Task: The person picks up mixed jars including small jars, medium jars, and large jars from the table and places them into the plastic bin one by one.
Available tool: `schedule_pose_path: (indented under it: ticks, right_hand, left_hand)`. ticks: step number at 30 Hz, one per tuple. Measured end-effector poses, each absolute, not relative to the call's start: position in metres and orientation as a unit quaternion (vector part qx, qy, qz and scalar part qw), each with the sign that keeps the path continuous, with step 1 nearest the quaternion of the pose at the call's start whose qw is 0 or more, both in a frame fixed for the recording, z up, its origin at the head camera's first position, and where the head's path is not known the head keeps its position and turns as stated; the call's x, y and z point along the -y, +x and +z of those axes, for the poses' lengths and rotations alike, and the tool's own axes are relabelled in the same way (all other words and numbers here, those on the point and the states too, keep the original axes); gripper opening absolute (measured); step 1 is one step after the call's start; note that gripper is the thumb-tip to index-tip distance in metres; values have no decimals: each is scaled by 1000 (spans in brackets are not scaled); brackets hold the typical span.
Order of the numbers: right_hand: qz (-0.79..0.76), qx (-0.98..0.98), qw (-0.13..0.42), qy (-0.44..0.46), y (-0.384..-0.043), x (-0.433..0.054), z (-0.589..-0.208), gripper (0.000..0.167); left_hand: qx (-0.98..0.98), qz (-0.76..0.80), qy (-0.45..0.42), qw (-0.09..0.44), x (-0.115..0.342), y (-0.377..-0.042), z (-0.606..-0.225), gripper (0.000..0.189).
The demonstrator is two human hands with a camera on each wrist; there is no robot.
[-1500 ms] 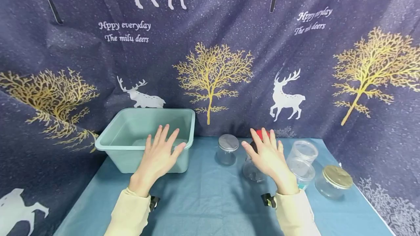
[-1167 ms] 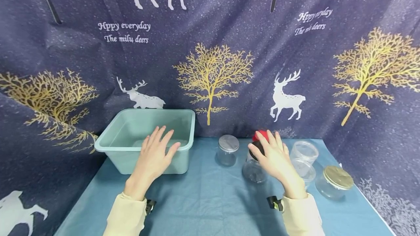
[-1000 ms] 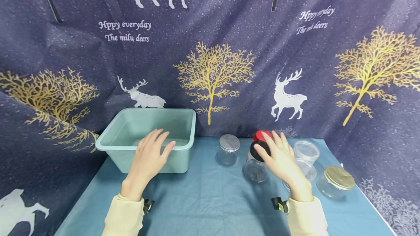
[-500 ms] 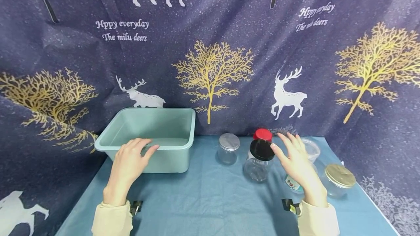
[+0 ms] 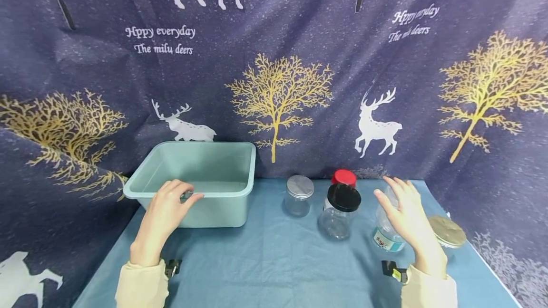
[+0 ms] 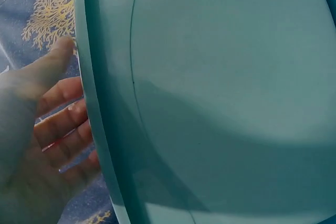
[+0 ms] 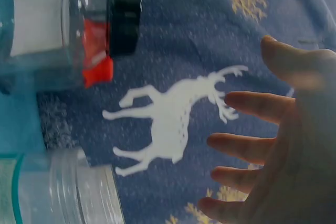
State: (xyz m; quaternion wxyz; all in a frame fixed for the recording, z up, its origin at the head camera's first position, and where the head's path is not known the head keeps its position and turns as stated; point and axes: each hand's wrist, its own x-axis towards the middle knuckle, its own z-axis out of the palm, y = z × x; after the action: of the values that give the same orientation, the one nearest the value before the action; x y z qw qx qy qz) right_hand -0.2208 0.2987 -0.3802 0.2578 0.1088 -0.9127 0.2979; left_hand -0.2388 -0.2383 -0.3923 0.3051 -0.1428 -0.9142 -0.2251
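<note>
My left hand [image 5: 160, 213] hovers at the front rim of a pale green plastic tub [image 5: 214, 210], its fingers loosely bent and holding nothing. In the left wrist view the thumb and fingertips are right at the tub's rim. My right hand [image 5: 406, 215] is held above a clear jar [image 5: 387, 239] with a teal-edged label, fingers spread and relaxed, covering part of it. The right wrist view shows nothing between those fingers, with the clear jar [image 7: 42, 192] at lower left. To the hand's left stands a jar with a black lid [image 5: 344, 197].
Behind the black-lidded jar shows a red lid [image 5: 344, 177]. A silver-lidded jar [image 5: 298, 197] stands between it and the tub. At far right is a gold-lidded jar [image 5: 447, 232], partly hidden by my right hand. A dark printed cloth [image 5: 291, 23] hangs behind the blue-covered table [image 5: 274, 270].
Both hands have drawn apart: the left moved left and back along the tub's front, its fingers bending more. The right moved right, from over the black-lidded jar to over the clear jar.
</note>
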Motion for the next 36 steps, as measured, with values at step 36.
schedule_pose_path:
  ticks: [36]
  right_hand:
    - [445,865,204,-108,-170,-443,-440,81]
  left_hand:
    - [911,-231,-154,303,235,-237,-391,23]
